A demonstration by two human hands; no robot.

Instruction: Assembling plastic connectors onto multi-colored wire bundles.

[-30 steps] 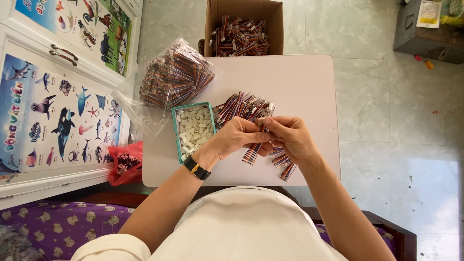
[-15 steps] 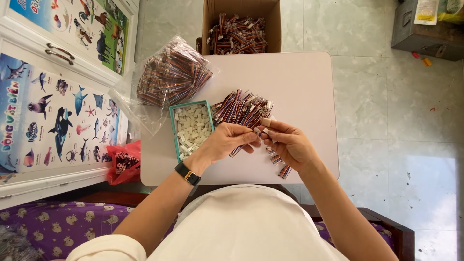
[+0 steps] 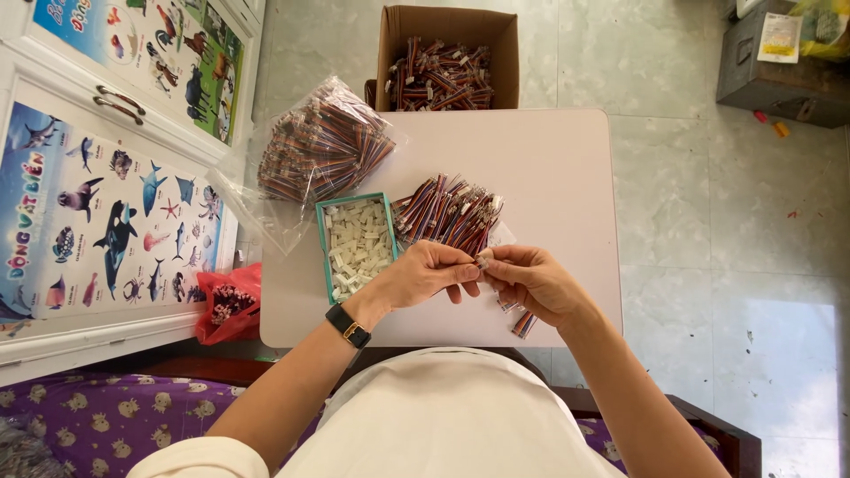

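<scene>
Both hands pinch one wire lead: left hand at connector, right hand gripping bundle. Risk: loose grip drops lead off surface near edge.

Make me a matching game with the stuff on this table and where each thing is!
Things:
1. teal tray of white connectors
2. clear bag of wire bundles
3. cardboard box
4. red bag

Places:
A. past the table's far edge
B. below the table's left edge
C. table's far left corner
D. beside the left hand

Pairs: 1-D, 2-C, 3-A, 4-B
</scene>
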